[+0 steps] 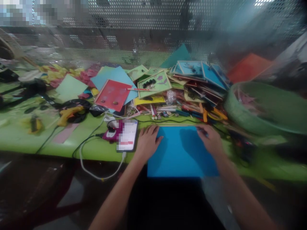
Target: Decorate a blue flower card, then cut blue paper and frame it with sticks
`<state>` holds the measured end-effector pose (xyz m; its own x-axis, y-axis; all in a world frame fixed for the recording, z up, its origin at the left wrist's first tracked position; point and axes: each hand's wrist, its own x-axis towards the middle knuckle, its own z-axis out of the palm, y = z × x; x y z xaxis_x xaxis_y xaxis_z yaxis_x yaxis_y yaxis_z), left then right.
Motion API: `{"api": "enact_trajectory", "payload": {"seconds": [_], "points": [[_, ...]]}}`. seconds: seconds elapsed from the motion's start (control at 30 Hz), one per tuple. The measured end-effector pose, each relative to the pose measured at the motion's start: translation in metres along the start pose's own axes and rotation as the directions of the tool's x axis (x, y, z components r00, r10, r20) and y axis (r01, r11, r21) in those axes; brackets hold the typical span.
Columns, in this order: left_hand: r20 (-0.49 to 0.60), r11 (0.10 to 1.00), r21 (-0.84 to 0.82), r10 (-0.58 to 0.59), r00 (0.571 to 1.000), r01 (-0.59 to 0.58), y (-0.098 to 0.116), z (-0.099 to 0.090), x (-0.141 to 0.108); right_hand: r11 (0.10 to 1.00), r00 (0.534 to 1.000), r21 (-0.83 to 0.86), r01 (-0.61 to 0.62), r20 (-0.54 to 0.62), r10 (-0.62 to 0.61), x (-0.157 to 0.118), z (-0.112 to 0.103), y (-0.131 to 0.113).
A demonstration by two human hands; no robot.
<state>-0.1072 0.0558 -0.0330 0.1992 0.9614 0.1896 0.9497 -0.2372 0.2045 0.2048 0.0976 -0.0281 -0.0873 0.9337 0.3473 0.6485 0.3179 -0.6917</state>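
Clock read off the blue sheet's centre, 12 = away from the person. Going left to right:

- Yellow glue gun (69,115) is lying at 10, on a black round dish (82,118); neither hand is touching it.
- Phone (129,134) is sitting between 9 and 10, screen lit, white cable (83,163) hanging off the bench edge.
- Red panel (114,94) is leaning on the pile between 10 and 11, carrying two small dark bits.
- Left hand (148,139) is resting at the sheet's 10 o'clock corner, fingers loosely fanned, thumb over the sheet; not closing on anything I can make out.
- Green panel (165,81) is showing at 11, bearing black pebbles and a pale border.
- Blue sheet (177,153) is lying right in front of the person, near edge overhanging the bench. Pale strip (177,125) is running along its 12 o'clock edge; can't tell if it's fixed.
- Blue panels (190,67) are stacking up at 12, looking bordered and decorated.
- Right hand (211,140) is bending its fingers at the 2 o'clock corner; can't tell if they're pinching anything.
- Green basin (230,108) is standing at 2.

Progress, my read: early. Sheet face is showing bare, other edges are showing no strip; bordering and decorating are both remaining.
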Motion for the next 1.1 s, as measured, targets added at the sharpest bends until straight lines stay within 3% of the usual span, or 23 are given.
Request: {"api": "enact_trajectory", "payload": {"seconds": [0.3, 0.5, 0.6, 0.77, 0.9, 1.1], "points": [[-0.027, 1.0, -0.016, 0.012, 1.0, -0.012, -0.001, -0.002, 0.002, 1.0, 1.0, -0.014, -0.018, -0.01, 0.018, 0.002, -0.006, -0.004], [-0.038, 1.0, -0.009, 0.007, 0.999, -0.007, -0.002, 0.001, 0.002, 0.974, 0.979, -0.199, 0.105, 0.192, -0.067, 0.034, -0.023, -0.015], [-0.044, 1.0, -0.012, 0.014, 0.999, -0.015, -0.002, 0.001, 0.003, 0.934, 0.958, -0.307, 0.183, 0.269, -0.099, 0.062, -0.011, -0.022], [-0.042, 1.0, -0.016, 0.013, 0.999, -0.014, -0.001, 0.0, 0.003, 0.805, 0.94, -0.54, 0.246, 0.334, -0.063, 0.1, 0.031, -0.028], [-0.024, 0.999, -0.029, 0.016, 1.0, -0.016, 0.0, -0.001, 0.003, 0.764, 0.946, -0.597, 0.246, 0.32, -0.055, 0.112, 0.05, -0.027], [-0.018, 0.999, -0.03, 0.023, 1.0, -0.023, -0.001, 0.002, 0.002, 0.732, 0.946, -0.639, 0.236, 0.322, -0.024, 0.115, 0.053, -0.025]]}}
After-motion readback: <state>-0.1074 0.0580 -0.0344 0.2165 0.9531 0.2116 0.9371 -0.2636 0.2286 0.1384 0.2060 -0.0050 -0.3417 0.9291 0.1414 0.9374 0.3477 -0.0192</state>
